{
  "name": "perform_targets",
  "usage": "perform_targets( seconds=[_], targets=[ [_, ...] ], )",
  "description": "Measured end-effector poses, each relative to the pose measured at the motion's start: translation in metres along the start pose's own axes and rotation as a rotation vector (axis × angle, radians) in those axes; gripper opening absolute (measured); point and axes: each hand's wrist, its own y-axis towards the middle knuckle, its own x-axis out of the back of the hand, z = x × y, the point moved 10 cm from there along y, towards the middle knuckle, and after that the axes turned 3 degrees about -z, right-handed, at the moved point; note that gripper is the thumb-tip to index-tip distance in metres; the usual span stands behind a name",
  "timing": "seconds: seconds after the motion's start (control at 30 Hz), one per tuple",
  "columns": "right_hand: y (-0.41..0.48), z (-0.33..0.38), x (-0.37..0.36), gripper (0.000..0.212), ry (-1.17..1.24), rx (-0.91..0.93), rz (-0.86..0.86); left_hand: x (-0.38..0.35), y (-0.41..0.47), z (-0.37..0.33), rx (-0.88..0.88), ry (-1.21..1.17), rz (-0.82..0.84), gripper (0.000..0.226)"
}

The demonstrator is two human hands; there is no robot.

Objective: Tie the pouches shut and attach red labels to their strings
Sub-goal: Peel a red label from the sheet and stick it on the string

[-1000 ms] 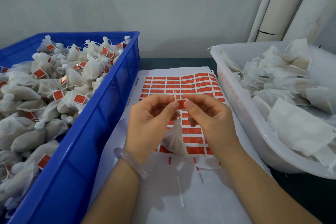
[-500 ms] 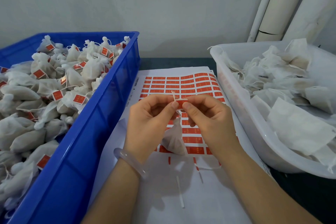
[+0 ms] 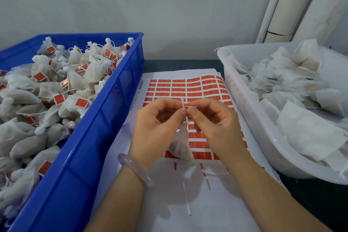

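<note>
A small white pouch (image 3: 180,144) hangs by its string (image 3: 183,104) between my two hands, above the sheet of red labels (image 3: 188,88). My left hand (image 3: 158,128) pinches the string from the left and my right hand (image 3: 214,128) pinches it from the right, fingertips almost touching. The string's short ends stick up above my fingers. In earlier frames a red label sat between my fingertips; now my fingers hide that spot.
A blue crate (image 3: 105,137) on the left holds several tied pouches with red labels. A white tub (image 3: 250,118) on the right holds several untied pouches. Loose white strips (image 3: 186,199) lie on the paper near me. White pipes (image 3: 278,5) stand at the back right.
My fingertips have closed together over the string, and the red label seen between them before is no longer visible. The pouch hangs in the same place.
</note>
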Motion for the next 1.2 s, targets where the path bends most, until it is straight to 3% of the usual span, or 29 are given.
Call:
perform_targets(
  seconds=[0.33,0.73,0.87,1.0,1.2],
  targets=[
    [-0.004,0.012,0.000,0.015,-0.130,0.138,-0.038,0.006,0.000,0.002,0.013,0.034,-0.065,0.016],
    [-0.005,0.008,-0.002,0.005,-0.092,0.084,-0.025,0.003,-0.001,-0.004,-0.043,0.140,-0.044,0.017],
    [-0.005,0.006,0.000,0.014,-0.070,0.046,-0.045,0.004,-0.002,-0.004,-0.024,0.072,-0.065,0.015],
    [-0.005,0.011,0.000,0.011,-0.101,0.085,-0.045,0.005,-0.002,-0.002,0.009,-0.016,-0.075,0.016],
    [-0.004,0.001,-0.002,0.015,-0.072,0.005,-0.029,0.004,-0.003,-0.007,-0.057,0.048,-0.080,0.019]
  ],
)
